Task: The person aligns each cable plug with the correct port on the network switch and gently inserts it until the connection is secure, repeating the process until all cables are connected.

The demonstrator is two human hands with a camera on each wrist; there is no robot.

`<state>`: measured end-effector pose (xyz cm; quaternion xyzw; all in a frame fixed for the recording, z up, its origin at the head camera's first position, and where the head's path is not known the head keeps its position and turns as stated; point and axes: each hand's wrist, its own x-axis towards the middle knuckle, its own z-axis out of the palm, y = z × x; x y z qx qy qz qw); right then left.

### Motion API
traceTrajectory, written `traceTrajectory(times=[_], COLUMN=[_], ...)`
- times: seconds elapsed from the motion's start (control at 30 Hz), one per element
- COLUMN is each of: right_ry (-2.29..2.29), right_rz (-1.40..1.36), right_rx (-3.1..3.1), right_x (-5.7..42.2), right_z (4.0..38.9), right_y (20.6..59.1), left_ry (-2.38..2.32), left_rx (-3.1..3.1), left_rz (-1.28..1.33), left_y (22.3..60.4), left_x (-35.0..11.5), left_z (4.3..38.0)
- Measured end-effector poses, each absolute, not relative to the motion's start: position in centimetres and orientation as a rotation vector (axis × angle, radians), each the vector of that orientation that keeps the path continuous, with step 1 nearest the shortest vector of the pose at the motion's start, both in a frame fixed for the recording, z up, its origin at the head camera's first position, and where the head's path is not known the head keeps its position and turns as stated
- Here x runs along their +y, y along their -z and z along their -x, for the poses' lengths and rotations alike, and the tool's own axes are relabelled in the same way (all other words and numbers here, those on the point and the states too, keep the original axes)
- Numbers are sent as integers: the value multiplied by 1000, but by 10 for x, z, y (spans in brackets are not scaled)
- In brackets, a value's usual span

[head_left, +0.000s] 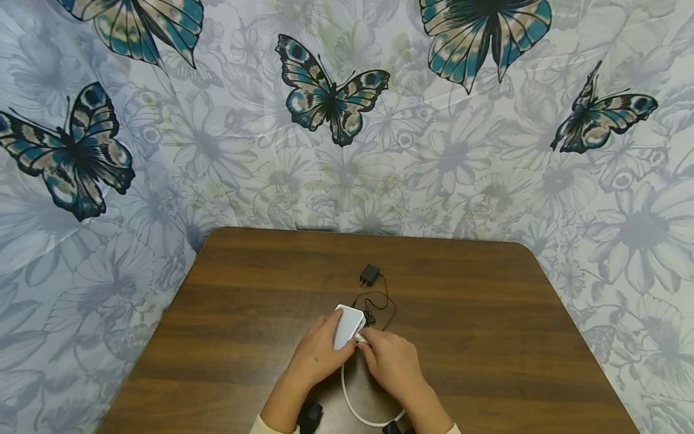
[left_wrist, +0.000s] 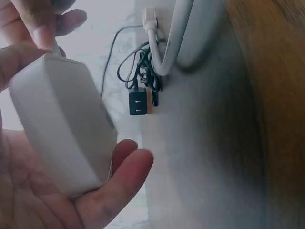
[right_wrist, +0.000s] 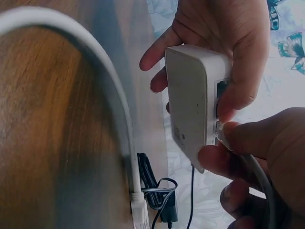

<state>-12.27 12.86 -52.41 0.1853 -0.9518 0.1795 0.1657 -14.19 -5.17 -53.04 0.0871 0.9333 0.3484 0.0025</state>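
My left hand [head_left: 317,355] grips a small white router [head_left: 349,325], thumb and fingers along its sides, over the front half of the table. With my right hand [head_left: 393,358] I pinch a clear plug [right_wrist: 221,133] of a network cable [head_left: 355,411] right at the router's port edge, where my fingers partly cover it. In the right wrist view the left thumb lies beside the same ports. The cable loops below both hands, and its other plug [right_wrist: 139,212] hangs free of either hand. A thin black wire runs from beyond the router.
A black power adapter [head_left: 370,275] with two prongs lies on the brown wooden table [head_left: 461,301], behind the router. Its thin black cord [head_left: 388,295] is partly bundled. A butterfly-patterned cloth [head_left: 347,181] hangs past the table's far edge.
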Motion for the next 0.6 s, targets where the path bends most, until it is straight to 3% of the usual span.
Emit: traceTrajectory(times=[0.6], right_ry=[-611], right_rz=[-417], right_rx=[-2807], right_x=[154], right_z=[124], right_y=[526], left_ry=[-1123], left_rx=[3074], left_rz=[-145], left_y=[533], left_x=[-67], left_z=[147])
